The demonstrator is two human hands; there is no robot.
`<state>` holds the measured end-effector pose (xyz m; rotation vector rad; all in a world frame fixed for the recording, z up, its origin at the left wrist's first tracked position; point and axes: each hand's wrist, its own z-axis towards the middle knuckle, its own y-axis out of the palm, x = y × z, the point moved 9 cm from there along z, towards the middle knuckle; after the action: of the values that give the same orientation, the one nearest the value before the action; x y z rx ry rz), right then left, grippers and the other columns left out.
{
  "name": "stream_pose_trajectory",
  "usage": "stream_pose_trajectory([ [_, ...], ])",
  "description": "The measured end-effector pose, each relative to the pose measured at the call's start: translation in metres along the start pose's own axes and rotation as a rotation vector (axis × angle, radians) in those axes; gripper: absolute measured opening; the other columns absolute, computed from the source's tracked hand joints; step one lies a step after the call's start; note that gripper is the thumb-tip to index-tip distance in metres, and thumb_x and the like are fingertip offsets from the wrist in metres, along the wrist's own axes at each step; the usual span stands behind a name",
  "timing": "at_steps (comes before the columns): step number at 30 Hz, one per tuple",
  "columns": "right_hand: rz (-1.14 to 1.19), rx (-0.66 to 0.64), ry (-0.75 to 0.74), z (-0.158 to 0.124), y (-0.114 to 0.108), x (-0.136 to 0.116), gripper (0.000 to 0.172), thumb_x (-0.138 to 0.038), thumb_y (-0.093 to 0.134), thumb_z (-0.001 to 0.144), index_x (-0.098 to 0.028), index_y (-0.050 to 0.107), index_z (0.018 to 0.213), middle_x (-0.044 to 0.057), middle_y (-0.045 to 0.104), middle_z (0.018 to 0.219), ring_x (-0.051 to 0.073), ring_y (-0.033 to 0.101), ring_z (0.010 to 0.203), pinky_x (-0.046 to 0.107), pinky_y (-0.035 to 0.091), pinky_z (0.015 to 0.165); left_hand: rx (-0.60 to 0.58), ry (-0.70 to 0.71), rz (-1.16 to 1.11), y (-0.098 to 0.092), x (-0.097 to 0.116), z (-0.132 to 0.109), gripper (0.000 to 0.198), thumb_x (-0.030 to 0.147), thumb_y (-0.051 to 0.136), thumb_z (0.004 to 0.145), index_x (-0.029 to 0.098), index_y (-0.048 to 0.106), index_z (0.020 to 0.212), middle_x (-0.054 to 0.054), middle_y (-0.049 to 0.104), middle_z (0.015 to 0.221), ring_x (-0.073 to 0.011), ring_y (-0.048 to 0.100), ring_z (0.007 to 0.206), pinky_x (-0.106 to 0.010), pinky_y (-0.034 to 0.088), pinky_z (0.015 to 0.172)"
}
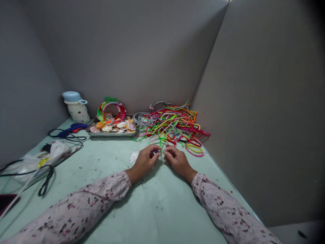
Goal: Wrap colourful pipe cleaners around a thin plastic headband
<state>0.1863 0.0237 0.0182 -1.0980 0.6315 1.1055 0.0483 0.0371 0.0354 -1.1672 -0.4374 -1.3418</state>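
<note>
My left hand (147, 158) and my right hand (178, 160) meet at mid-table, fingertips almost touching. Both pinch a green pipe cleaner (160, 150), its ends rising just above the fingers. Most of its shape is hidden behind my fingertips. Right beyond my hands spreads a tangled heap of coloured pipe cleaners (175, 118). A few bent loops (195, 149) in pink and yellow lie at the heap's near right. Beside my left hand is a whitish flat piece (133, 156), partly covered by the hand.
A metal tray (111, 135) of seashells (122, 124) stands at the back, with pipe-cleaner rings (99, 112) upright in it. Left of it are a bottle with a blue lid (72, 96), a blue glue gun (69, 130), a plastic bag (54, 152) and black cables (47, 183). Walls border the table.
</note>
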Motion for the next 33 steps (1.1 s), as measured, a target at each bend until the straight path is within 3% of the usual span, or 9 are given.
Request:
stream_pose_trajectory([
  [20, -0.028, 0.001, -0.012, -0.0009, -0.0006, 0.0001, 0.019, -0.038, 0.053, 0.089, -0.021, 0.061, 0.089, -0.001, 0.062, 0.069, 0.013, 0.060, 0.058, 0.023, 0.049, 0.057, -0.047, 0.018, 0.013, 0.0022, -0.0003, 0.0009, 0.018, 0.024, 0.052, 0.085, 0.017, 0.066, 0.095, -0.003, 0.064, 0.082, -0.0112, 0.056, 0.066, -0.022, 0.045, 0.059],
  [33, -0.020, -0.001, -0.007, -0.0004, -0.0009, -0.0020, 0.018, -0.037, 0.054, 0.088, -0.021, 0.061, 0.090, -0.001, 0.062, 0.068, 0.013, 0.060, 0.057, 0.023, 0.048, 0.056, -0.023, -0.068, -0.005, 0.0024, -0.0071, -0.0007, 0.019, 0.029, 0.056, 0.083, 0.015, 0.063, 0.094, 0.001, 0.061, 0.067, -0.0087, 0.050, 0.052, -0.020, 0.040, 0.050],
])
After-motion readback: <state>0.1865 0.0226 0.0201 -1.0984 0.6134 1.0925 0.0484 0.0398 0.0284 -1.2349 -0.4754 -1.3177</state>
